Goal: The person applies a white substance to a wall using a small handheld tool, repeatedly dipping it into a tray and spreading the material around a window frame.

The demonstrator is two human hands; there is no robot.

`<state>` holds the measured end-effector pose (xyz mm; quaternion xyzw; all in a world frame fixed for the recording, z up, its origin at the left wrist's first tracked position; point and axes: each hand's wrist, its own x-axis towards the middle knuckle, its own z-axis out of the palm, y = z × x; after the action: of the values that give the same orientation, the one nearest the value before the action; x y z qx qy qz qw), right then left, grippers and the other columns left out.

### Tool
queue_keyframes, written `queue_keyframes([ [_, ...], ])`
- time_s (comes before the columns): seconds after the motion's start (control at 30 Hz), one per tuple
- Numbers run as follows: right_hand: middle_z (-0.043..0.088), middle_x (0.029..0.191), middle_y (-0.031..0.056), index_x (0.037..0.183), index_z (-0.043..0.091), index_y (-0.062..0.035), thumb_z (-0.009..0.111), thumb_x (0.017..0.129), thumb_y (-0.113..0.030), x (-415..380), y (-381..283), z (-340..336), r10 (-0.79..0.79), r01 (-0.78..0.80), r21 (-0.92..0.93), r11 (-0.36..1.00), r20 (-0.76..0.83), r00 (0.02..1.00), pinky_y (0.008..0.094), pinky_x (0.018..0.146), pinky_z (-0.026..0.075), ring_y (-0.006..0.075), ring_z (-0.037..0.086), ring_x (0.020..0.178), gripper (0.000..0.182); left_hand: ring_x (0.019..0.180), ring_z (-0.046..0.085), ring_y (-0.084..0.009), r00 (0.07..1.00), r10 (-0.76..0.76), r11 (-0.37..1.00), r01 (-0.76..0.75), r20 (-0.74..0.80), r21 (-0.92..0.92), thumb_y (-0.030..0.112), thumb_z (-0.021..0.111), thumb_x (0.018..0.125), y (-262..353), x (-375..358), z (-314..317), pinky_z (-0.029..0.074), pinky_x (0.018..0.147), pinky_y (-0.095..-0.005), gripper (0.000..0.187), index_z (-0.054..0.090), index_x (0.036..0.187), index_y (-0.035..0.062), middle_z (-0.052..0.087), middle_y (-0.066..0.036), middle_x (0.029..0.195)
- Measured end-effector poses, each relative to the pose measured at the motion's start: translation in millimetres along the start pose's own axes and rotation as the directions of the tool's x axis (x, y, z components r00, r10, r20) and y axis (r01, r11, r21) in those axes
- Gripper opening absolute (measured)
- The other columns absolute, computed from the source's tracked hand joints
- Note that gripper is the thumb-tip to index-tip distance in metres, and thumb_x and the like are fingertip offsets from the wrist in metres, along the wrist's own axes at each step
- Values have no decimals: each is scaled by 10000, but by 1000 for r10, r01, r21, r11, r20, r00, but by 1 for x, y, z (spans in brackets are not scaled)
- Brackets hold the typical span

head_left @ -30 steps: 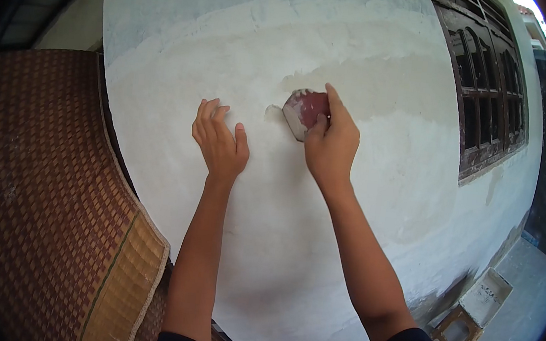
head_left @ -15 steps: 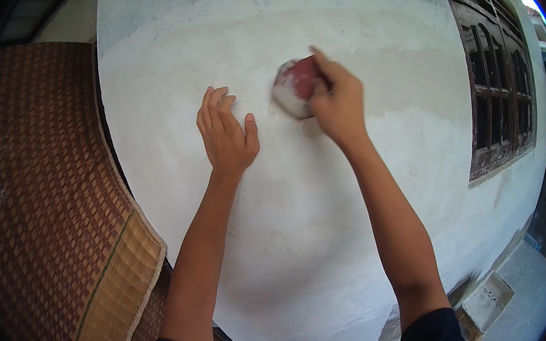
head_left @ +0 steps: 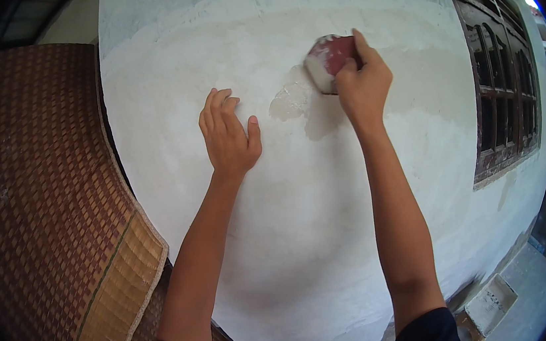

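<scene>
My right hand (head_left: 367, 80) is closed around a red putty scraper (head_left: 337, 52), whose lower left part is smeared with white putty. The scraper is at the upper middle of the pale wall (head_left: 323, 202). Just below and left of it, a wet putty patch (head_left: 291, 100) glistens on the wall. A damp grey area beside that patch lies partly in the scraper's shadow. My left hand (head_left: 229, 132) rests against the wall, left of the patch, with its fingers spread and nothing held.
A brown woven mat (head_left: 32, 178) stands along the left. At the right is a dark wooden barred window (head_left: 500, 94). A whitish-stained tray (head_left: 490, 305) lies low at the right, on a wooden box (head_left: 468, 331) above the grey floor (head_left: 528, 310).
My right hand has moved up and to the right with the scraper, uncovering the wet putty patch. My left hand has stayed in place on the wall.
</scene>
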<state>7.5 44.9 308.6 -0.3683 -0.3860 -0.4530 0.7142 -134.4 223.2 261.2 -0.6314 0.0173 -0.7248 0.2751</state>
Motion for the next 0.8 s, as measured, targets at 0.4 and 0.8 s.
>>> queue_keyframes([
  [0.4,676,958,266,1207,663,8,542,702,-16,-27,1,14,-67,97,-64,993,365,929,425,879,500,407,655,923,521,1441,284,-402,977,-75,996,63,198,68,240,526,874,7,6,-7,194,1165,-544,642,381,1434,-38,381,-201,1514],
  [0.8,668,888,238,1198,670,5,549,705,11,5,9,-6,86,-85,24,996,-58,995,435,823,507,398,647,842,507,1454,267,-389,973,-66,994,45,220,102,259,531,865,5,6,-6,190,1171,-543,688,360,1458,-44,355,-202,1537],
])
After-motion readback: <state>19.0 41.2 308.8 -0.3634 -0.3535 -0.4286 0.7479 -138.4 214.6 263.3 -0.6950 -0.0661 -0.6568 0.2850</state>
